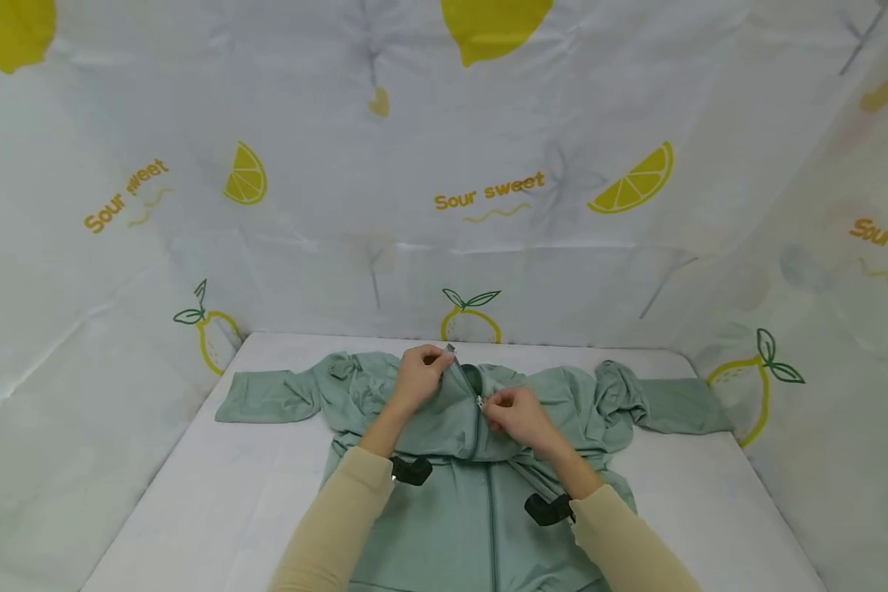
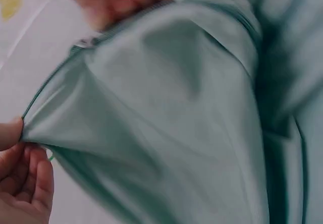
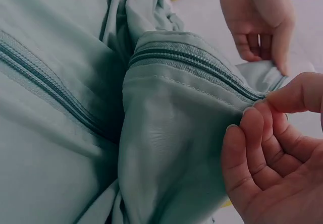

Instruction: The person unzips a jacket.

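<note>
Left hand (image 1: pixel 418 374) pinches the jacket (image 1: pixel 437 522), right hand (image 1: pixel 516 415) its zipper slider (image 1: pixel 479 402), near the table's (image 1: pixel 215 493) far edge; zipper work seems underway, next needing tension.

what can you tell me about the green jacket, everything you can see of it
The jacket is pale grey-green, in smooth, thin-looking fabric, with a darker front zipper. It lies on the white table, wrinkled, sleeves out to either side. Its upper front is lifted: the left hand pinches the zipper's upper end, the right hand pinches near the slider. Below that, the zipper looks closed.
</note>
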The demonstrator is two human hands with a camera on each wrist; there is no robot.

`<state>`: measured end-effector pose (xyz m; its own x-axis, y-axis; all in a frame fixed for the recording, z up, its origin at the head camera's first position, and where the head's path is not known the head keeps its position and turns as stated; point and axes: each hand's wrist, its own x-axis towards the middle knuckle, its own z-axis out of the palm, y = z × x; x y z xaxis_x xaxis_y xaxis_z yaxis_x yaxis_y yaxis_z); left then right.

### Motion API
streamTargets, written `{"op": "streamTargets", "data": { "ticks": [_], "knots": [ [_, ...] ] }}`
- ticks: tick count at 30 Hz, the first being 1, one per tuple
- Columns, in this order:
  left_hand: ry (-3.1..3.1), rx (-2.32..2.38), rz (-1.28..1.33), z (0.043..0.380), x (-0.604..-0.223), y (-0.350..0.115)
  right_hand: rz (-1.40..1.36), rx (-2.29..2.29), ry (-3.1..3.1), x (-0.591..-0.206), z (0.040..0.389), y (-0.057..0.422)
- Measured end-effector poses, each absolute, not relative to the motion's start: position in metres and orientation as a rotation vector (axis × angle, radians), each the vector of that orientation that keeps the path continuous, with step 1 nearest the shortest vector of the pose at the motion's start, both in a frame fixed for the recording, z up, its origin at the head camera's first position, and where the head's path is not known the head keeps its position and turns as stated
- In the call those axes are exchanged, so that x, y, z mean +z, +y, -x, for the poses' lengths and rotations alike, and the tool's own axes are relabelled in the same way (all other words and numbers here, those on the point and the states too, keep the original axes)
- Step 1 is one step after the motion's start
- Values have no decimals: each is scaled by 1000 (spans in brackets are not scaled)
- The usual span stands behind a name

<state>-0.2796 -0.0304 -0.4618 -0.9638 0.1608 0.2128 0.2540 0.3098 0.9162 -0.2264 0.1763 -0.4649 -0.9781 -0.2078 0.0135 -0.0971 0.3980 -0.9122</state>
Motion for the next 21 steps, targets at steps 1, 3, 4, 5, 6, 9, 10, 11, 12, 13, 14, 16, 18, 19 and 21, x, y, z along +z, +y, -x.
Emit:
{"op": "streamTargets", "data": {
  "ticks": [1,3,4,5,6,9,10,11,12,13,14,16,18,19,21],
  "knots": [
    [-2479,-1715,349,279,-462,-32,271,-1630,2541,-466,225,177],
    [-2514,-1629,306,278,-463,-34,269,-1640,2533,-467,225,177],
    [-2550,-1574,309,276,-464,-34,261,-1650,2527,-466,225,178],
    [-2588,-1528,320,274,-465,-34,252,-1663,2521,-465,226,178],
    [-2631,-1508,341,272,-466,-34,244,-1675,2511,-464,226,178],
    [-2713,-1598,486,268,-469,-30,237,-1711,2485,-462,229,178],
    [-2729,-1649,536,267,-470,-28,236,-1713,2486,-461,229,179],
    [-2732,-1717,578,267,-471,-27,241,-1711,2492,-461,230,179],
    [-2725,-1783,602,267,-472,-25,257,-1705,2500,-462,230,178],
    [-2706,-1833,608,268,-473,-24,269,-1700,2505,-461,230,178],
    [-2674,-1873,588,269,-473,-24,283,-1692,2505,-461,230,178],
    [-2590,-1907,499,272,-473,-24,319,-1661,2506,-462,228,178],
    [-2500,-1919,392,275,-471,-27,366,-1629,2493,-463,225,179],
    [-2467,-1903,350,276,-470,-29,378,-1621,2486,-464,223,180],
    [-2441,-1852,283,277,-468,-33,394,-1614,2476,-466,222,181]
  ]
}}
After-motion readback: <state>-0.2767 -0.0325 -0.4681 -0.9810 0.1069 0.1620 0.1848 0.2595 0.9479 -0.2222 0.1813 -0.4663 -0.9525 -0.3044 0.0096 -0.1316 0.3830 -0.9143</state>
